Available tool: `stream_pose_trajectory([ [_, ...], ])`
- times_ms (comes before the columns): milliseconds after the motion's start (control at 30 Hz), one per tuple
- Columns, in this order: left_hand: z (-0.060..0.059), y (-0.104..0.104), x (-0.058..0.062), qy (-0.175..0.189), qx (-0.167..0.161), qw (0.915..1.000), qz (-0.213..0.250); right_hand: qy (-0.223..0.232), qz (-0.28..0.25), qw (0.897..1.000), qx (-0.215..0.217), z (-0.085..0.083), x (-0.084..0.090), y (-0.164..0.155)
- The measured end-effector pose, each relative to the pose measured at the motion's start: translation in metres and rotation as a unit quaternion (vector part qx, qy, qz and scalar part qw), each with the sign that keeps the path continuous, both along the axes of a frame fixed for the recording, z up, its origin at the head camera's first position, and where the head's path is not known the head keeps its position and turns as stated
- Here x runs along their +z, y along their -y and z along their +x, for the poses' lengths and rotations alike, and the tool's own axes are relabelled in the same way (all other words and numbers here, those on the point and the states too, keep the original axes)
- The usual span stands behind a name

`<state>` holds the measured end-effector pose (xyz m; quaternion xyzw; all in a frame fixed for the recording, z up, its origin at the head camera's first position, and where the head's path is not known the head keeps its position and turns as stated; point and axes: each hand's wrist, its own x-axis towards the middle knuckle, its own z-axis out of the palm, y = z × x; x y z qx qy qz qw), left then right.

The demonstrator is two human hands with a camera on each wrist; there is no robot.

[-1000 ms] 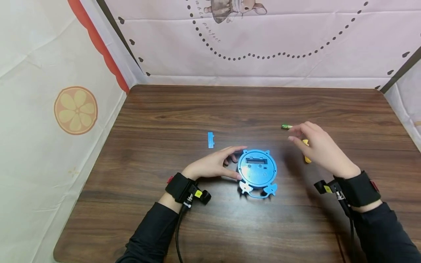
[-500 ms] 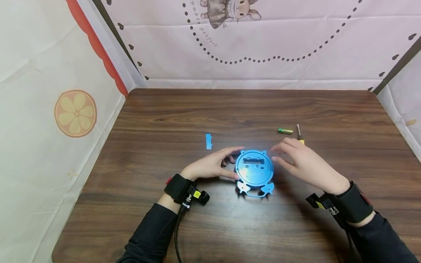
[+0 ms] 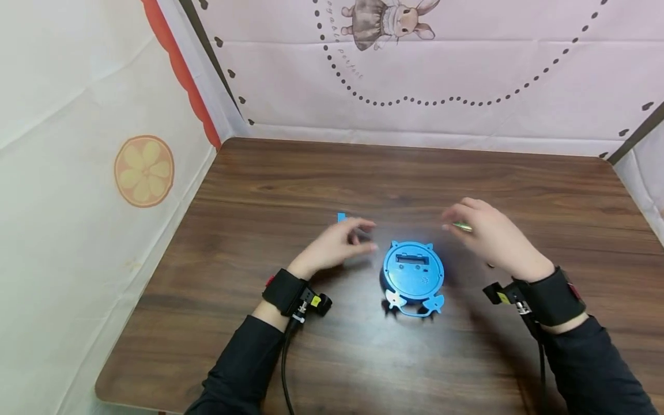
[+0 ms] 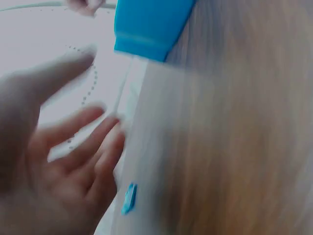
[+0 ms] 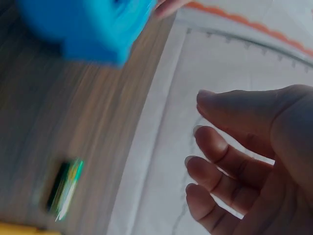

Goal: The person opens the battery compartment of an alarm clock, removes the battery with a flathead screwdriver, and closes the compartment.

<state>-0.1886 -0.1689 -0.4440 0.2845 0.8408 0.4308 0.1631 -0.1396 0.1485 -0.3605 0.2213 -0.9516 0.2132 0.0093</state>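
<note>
Blue toy: a round blue plastic toy clock (image 3: 414, 275) with small ears and fish-shaped feet lies back-up on the table, between the two hands and touched by neither.
Left hand: the left hand (image 3: 334, 246) hovers at about 9 o'clock from the clock, fingers loosely spread and holding nothing.
Right hand: the right hand (image 3: 490, 236) hovers at about 2 o'clock from the clock, fingers relaxed and apart, empty.
Around: a small flat blue plastic cover (image 3: 341, 217) peeks out just past the left fingertips, at 10 o'clock from the clock; a green cylindrical battery (image 3: 463, 227) lies under the right fingers, partly hidden by them.
Surface: dark brown wood-grain table (image 3: 363, 357).
Room: pale fabric walls, one with a dotted arc and a rabbit print (image 3: 389, 20), one with an orange slice print (image 3: 144, 171).
Wrist views: the right wrist view, blurred, shows the battery (image 5: 64, 188) whole; the left wrist view shows the cover (image 4: 128, 198) whole.
</note>
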Motion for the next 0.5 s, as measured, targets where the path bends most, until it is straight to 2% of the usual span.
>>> stream_pose_trajectory([
  [33,-0.003,0.001,0.000,-0.021,0.041,0.9989,-0.005,0.006,0.000,1.000,-0.015,0.002,-0.001,-0.008],
  [100,-0.007,0.005,0.002,-0.050,0.121,0.9910,-0.026,0.018,0.004,0.999,-0.035,0.006,-0.004,-0.022],
  [167,-0.008,0.009,0.002,-0.054,0.172,0.9817,-0.060,0.032,0.004,0.998,-0.052,0.010,-0.007,-0.033],
  [233,-0.008,0.011,0.002,-0.047,0.192,0.9759,-0.092,0.042,0.004,0.997,-0.063,0.013,-0.009,-0.041],
  [367,-0.008,0.006,0.005,-0.038,0.191,0.9694,-0.149,0.057,-0.001,0.996,-0.074,0.020,-0.012,-0.050],
  [500,-0.011,-0.001,0.006,-0.047,0.199,0.9607,-0.188,0.053,-0.002,0.995,-0.079,0.029,-0.016,-0.055],
])
